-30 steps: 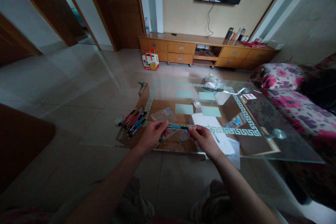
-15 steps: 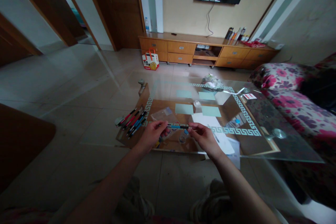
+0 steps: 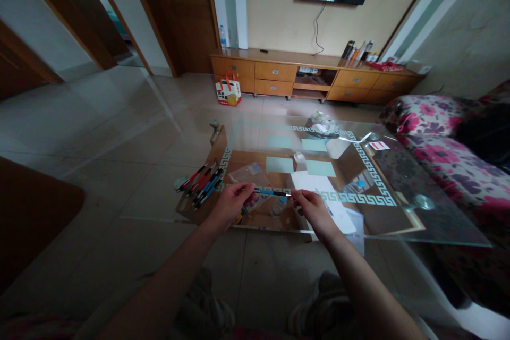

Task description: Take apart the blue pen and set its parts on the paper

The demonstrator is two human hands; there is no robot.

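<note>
Right now the pen (image 3: 273,192), a thin black one with a blue middle part, is held in the air between both hands, a little above the near edge of the glass tabletop (image 3: 402,196). Its long axis lies almost level and runs from left to right across the view, so it crosses the line of the two forearms. The left hand (image 3: 233,204) takes the left end: its fingers (image 3: 247,188) are pressed together around the tip of the pen in a pinch, with the thumb below, and the other fingers are curled in. The right hand (image 3: 314,211) takes the right end in the same way, its fingers (image 3: 298,196) closed in a small pinch on the pen. Both hands touch the pen, so neither one is nearer; the blue part in the middle is free between them. Left of the left hand, on the tabletop, lies a bundle of pens (image 3: 203,181), red and blue ones side by side, pointing away and to the right. Beyond the held pen I see a clear plastic bag (image 3: 251,174), a white sheet (image 3: 308,180) and some pale green cards (image 3: 279,165), all apart from the fingers. Whether the pen has a cap I cannot tell, it is too small.
</note>
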